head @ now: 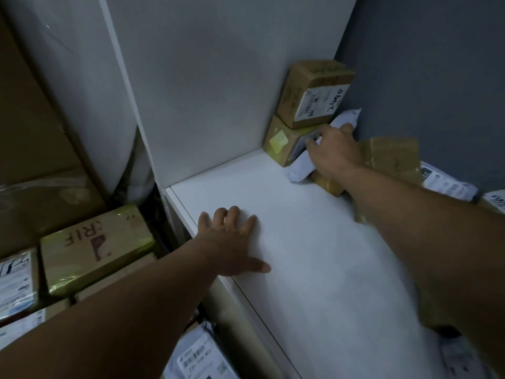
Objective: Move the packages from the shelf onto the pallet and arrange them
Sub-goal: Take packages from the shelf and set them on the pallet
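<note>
Upper right, my right hand [334, 153] grips a white plastic mailer [299, 166] beside a brown cardboard box [314, 94] marked "2490"; my left hand [232, 242] lies flat on the white shelf [314, 255].

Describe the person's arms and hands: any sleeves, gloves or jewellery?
Nothing worn that shows. The left hand and right hand are bare, with no gloves, and no rings or watch can be seen in this dim view. The left forearm and right forearm are bare up to the frame edge; no sleeve is in view.
</note>
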